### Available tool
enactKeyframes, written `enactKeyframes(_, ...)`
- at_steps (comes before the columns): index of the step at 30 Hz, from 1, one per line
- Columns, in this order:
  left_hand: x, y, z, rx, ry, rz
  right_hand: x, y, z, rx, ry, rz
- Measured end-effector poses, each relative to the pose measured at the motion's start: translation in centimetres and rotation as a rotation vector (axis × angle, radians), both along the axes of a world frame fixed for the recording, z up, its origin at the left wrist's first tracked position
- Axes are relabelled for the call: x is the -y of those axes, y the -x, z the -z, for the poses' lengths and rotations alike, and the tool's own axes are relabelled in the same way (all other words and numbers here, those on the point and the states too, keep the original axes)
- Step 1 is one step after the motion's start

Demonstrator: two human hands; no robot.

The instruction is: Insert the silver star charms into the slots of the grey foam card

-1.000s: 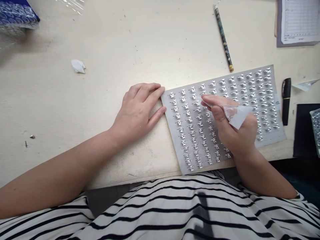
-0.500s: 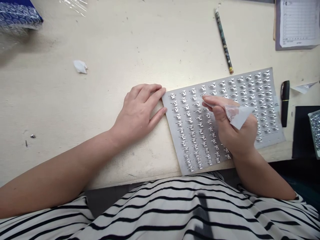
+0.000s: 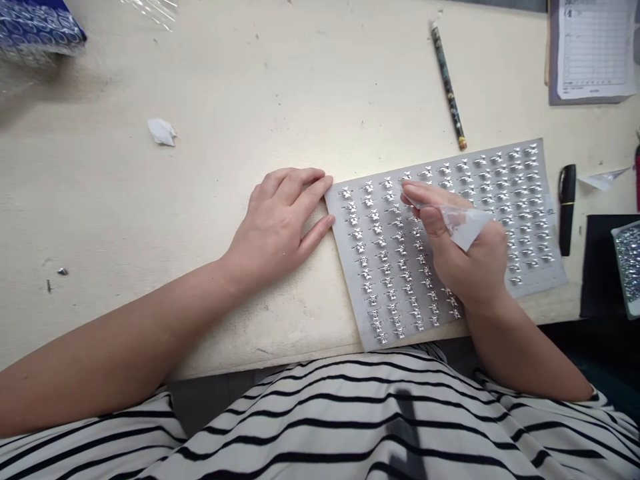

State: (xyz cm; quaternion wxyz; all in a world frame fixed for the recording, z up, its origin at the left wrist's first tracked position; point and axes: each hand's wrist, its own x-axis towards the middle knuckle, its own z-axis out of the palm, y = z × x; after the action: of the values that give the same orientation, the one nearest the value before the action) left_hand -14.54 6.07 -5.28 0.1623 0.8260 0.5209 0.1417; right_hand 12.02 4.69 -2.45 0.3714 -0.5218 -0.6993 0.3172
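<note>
A grey board lies slightly turned on the table, with rows of small silver ring-like metal pieces set upright in it. My left hand rests palm down with its fingers stretched out, and its fingertips and thumb touch the board's left edge. Over the upper middle of the board, my right hand is closed on a small white plastic cone bag. The cone's wide end sticks out above the thumb. Its narrow tip points left, close to the metal pieces near the top. My right hand covers several pieces.
A dark patterned pencil lies beyond the board. To the right are a black pen, a white scrap, a box of glittering bits and a form pad. Crumpled white paper and a blue packet are left.
My right hand with the cone bag has shifted slightly left and up over the board. My left hand stays at the board's edge.
</note>
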Motion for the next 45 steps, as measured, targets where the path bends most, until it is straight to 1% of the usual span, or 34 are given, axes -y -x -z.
enactKeyframes(5, 0.0, 0.0, 0.0, 0.01, 0.0, 0.0, -0.4, 0.0, -0.2, 0.127, -0.033, -0.019)
enactKeyframes(8, 0.0, 0.0, 0.0, 0.019, 0.005, 0.002, -0.5, -0.1, -0.1, 0.154, -0.066, -0.013)
enactKeyframes(12, 0.0, 0.0, 0.0, 0.024, 0.006, -0.001, -0.4, 0.0, 0.1, 0.096, -0.052, 0.006)
enactKeyframes(16, 0.0, 0.0, 0.0, 0.036, 0.003, 0.001, -0.1, 0.1, 0.0, -0.047, -0.046, 0.074)
enactKeyframes(19, 0.0, 0.0, -0.1, 0.05, -0.002, 0.002, -0.1, 0.0, -0.1, -0.084, -0.053, 0.118)
enactKeyframes(22, 0.0, 0.0, -0.1, 0.051, 0.008, 0.001, -0.2, -0.1, -0.1, -0.085, -0.047, 0.142)
enactKeyframes(29, 0.0, 0.0, -0.1, 0.041, 0.005, 0.005, -0.3, -0.6, 0.2, -0.012, -0.027, 0.155)
enactKeyframes(36, 0.0, 0.1, -0.1, 0.037, 0.001, 0.006, -0.5, -1.1, 0.4, 0.063, -0.035, 0.113)
enactKeyframes(45, 0.0, 0.1, -0.1, 0.042, -0.007, 0.01, 0.0, -0.4, 0.3, -0.031, -0.109, 0.154)
